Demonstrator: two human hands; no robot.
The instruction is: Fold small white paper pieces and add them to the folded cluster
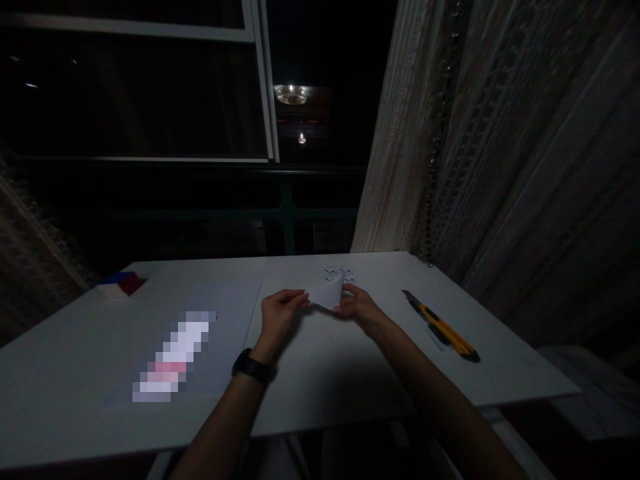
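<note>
A small piece of white paper [326,294], bent into a pointed shape, is held just above the table between my two hands. My left hand [281,312] pinches its left corner between thumb and fingers. On the right side, my right hand [361,308] grips the paper's edge with thumb and fingertips. Directly behind the paper, a group of small dark-outlined marks or pieces [331,272] shows on the white surface; their kind is too small to tell. A dark watch [251,366] sits on my left wrist.
A yellow and black utility knife [445,328] lies on the white table [320,387] to the right. Left of my hands is a large paper sheet [227,353] with a blurred-out area. A red, white and blue cube [120,285] stands far left. Curtains [400,133] hang behind.
</note>
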